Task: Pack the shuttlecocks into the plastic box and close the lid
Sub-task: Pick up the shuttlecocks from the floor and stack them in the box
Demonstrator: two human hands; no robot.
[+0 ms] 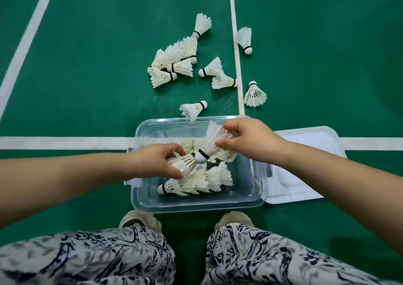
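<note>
Gripping shuttlecocks [212,145] over plastic box [196,206]: left hand [160,160], right hand [250,140].

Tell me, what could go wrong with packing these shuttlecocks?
Both hands pinch feathers: the right hand holds one shuttlecock by its skirt, the left hand another shuttlecock, so feathers might bend. The packed shuttlecocks lie jumbled in the plastic box, and many loose shuttlecocks lie on the floor, so the lid may not shut over them all.

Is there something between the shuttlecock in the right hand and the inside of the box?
Nothing visible: the right hand holds its shuttlecock over the open plastic box; the lid lies beside it.
</note>
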